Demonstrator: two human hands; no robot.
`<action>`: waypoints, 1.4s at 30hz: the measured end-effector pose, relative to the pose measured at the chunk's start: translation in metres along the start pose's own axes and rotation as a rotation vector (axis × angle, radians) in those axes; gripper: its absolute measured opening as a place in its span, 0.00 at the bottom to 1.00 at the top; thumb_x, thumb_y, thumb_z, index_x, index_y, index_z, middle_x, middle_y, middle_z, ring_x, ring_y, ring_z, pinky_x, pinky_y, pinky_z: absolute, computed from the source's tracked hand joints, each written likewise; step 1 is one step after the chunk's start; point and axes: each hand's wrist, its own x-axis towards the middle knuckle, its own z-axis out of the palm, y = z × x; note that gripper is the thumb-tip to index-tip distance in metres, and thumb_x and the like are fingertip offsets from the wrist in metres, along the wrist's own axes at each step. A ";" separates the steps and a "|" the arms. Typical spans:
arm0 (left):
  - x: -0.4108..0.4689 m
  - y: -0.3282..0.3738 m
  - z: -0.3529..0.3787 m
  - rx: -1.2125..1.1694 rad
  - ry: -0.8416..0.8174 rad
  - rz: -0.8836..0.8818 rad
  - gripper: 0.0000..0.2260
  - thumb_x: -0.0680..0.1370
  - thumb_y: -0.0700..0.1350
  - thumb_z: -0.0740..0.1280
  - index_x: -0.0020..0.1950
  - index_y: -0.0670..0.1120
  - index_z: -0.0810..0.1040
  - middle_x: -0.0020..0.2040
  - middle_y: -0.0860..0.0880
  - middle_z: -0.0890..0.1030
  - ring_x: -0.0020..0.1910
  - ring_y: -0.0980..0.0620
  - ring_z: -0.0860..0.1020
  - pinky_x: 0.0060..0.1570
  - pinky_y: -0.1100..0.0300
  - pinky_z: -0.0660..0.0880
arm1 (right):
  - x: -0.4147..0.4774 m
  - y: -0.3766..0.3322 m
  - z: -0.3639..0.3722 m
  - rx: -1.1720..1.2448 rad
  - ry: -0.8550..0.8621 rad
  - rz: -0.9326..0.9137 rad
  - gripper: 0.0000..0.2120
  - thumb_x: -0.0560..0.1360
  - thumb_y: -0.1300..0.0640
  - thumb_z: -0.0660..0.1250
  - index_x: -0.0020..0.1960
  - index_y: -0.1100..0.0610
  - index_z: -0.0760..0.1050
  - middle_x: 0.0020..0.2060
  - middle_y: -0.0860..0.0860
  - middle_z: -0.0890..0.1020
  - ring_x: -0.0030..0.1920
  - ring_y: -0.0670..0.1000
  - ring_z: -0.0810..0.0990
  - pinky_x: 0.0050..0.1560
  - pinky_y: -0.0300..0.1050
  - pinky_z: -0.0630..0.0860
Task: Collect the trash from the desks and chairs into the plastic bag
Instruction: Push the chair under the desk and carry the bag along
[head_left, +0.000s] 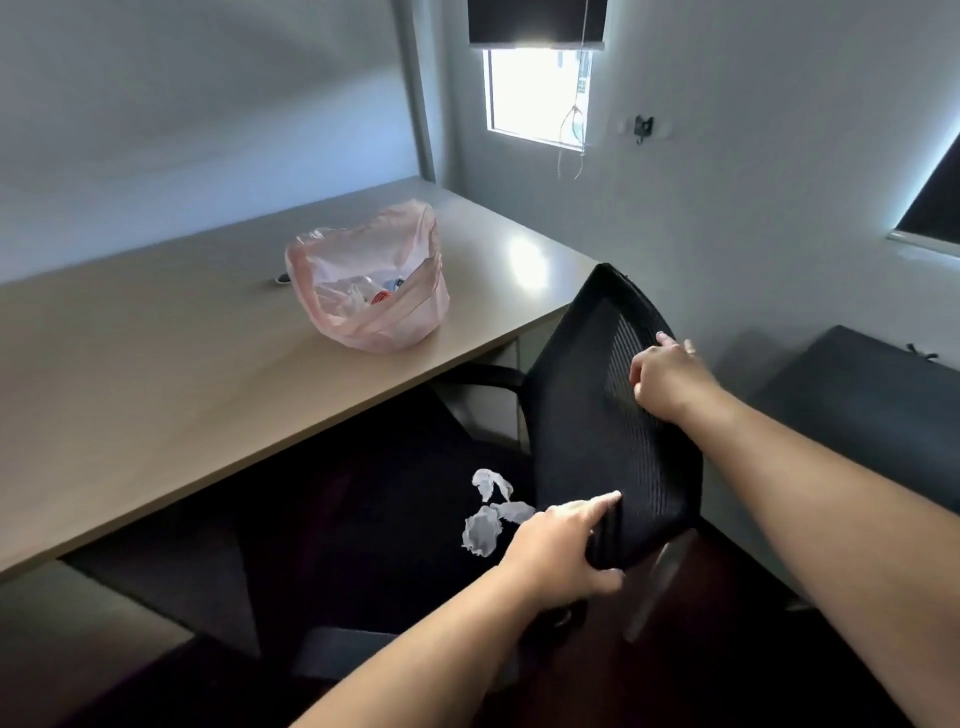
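- Three or so crumpled white scraps (488, 514) lie close together on the dark chair seat (363, 519), just beside the foot of the backrest (587, 374).
- They look thin, wrinkled and partly see-through, like tissue or film, so they are probably very light and soft and will crush rather than break.
- A loose pinch from above on the bunched middle of each scrap should hold it, or one sweep could gather them all.
- Being so light, they may drift off the seat if the chair swings fast.
- The left hand (556, 540) grips the backrest's lower edge, thumb beneath and index finger laid along the mesh.
- The right hand (670, 379) curls its fingers over the upper side edge. Neither hand touches the scraps.
- The plastic bag (384, 332), pale pink and translucent, sits on the desk (156, 364) with its mouth gaping, well apart from the scraps. Some trash shows inside.
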 end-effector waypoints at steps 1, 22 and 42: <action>0.002 -0.007 -0.006 0.022 -0.035 0.007 0.32 0.70 0.52 0.71 0.73 0.57 0.64 0.66 0.54 0.75 0.62 0.53 0.75 0.60 0.58 0.73 | 0.001 -0.009 -0.001 -0.125 0.009 0.012 0.10 0.74 0.60 0.59 0.50 0.53 0.77 0.61 0.54 0.77 0.72 0.54 0.65 0.74 0.61 0.40; 0.146 -0.286 0.000 0.451 -0.439 -0.267 0.45 0.69 0.53 0.73 0.78 0.53 0.49 0.77 0.44 0.53 0.73 0.42 0.61 0.68 0.46 0.63 | 0.024 -0.118 0.303 0.166 -0.777 0.240 0.32 0.73 0.56 0.68 0.72 0.57 0.57 0.67 0.59 0.66 0.65 0.59 0.72 0.62 0.48 0.73; 0.165 -0.348 0.128 -0.072 -0.251 -0.432 0.18 0.72 0.50 0.71 0.59 0.45 0.75 0.56 0.47 0.74 0.55 0.48 0.75 0.52 0.55 0.75 | 0.095 -0.120 0.389 0.614 -0.058 0.431 0.12 0.74 0.69 0.60 0.54 0.63 0.76 0.54 0.59 0.76 0.56 0.58 0.74 0.52 0.41 0.66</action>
